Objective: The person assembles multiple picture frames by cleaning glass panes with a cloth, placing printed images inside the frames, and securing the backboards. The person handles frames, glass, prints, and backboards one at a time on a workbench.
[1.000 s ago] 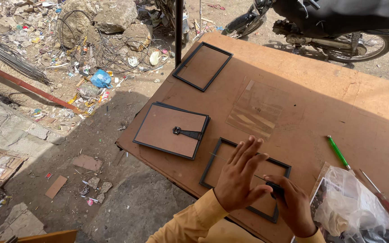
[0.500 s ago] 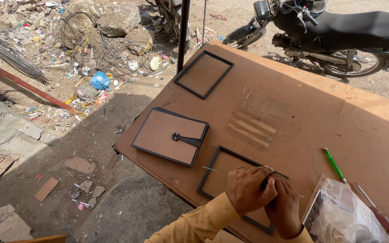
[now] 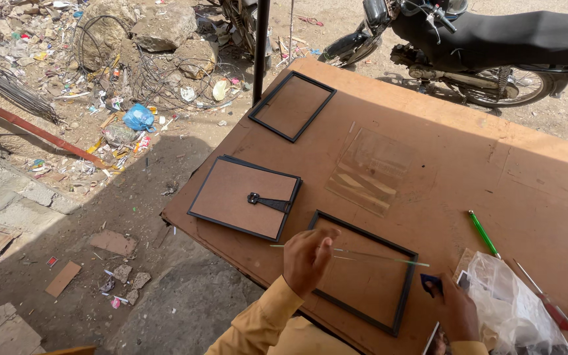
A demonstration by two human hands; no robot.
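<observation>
My left hand (image 3: 305, 261) grips the near edge of a clear glass pane (image 3: 356, 255) and holds it tilted, edge-on, above an empty black picture frame (image 3: 407, 281) on the brown board table (image 3: 534, 177). My right hand (image 3: 456, 310) rests at the frame's right side and holds a small dark blue object (image 3: 430, 282), beside a clear plastic bag (image 3: 511, 307). A frame backing board with a black stand (image 3: 244, 197) lies to the left. Another sheet of glass (image 3: 369, 169) lies flat on the table beyond.
A second empty black frame (image 3: 292, 105) lies at the far left corner. A green pen (image 3: 482, 233) and a red-handled tool (image 3: 542, 304) lie at the right. A motorcycle (image 3: 481, 46) stands behind the table, a dark pole (image 3: 260, 46) by its corner. Rubble and litter cover the ground left.
My left hand was flat on the frame, then closed on the glass pane and lifted it up on edge. My right hand shifted right toward the plastic bag.
</observation>
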